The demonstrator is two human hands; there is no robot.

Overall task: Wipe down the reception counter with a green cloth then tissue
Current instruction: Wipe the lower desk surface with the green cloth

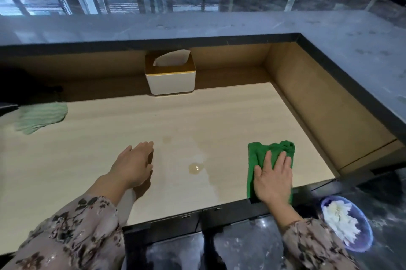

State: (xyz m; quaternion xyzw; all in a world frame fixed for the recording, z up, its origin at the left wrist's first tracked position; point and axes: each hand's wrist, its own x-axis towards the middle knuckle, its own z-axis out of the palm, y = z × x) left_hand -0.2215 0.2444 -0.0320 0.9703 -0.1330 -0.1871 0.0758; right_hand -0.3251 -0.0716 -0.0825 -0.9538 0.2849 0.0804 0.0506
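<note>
Head view: green cloth (256, 155) at bench (175, 120) 4 o'clock, pressed under flat, unclenched right grip (273, 178); left grip (134, 164) released, flat at 7 o'clock. Risk: a hasty sweep could smear puddle (196, 168), 9 o'clock of cloth, over the near edge.

The light wood-grain reception counter top (98, 144) is flat and pale. It's got a small yellowish puddle (196, 168) near the front edge, with a fainter wet smear trailing back from it. The dark green terry cloth (257, 157) is folded into a rough rectangle and lies flat on the counter at the front right, well right of the puddle, its lower end right at the front edge. The right hand (273, 179) is pressed flat on top of it. The white tissue (173, 58) pokes up out of a white box with a tan lid (170, 84), standing upright at the back of the counter, roughly mid-way along.
</note>
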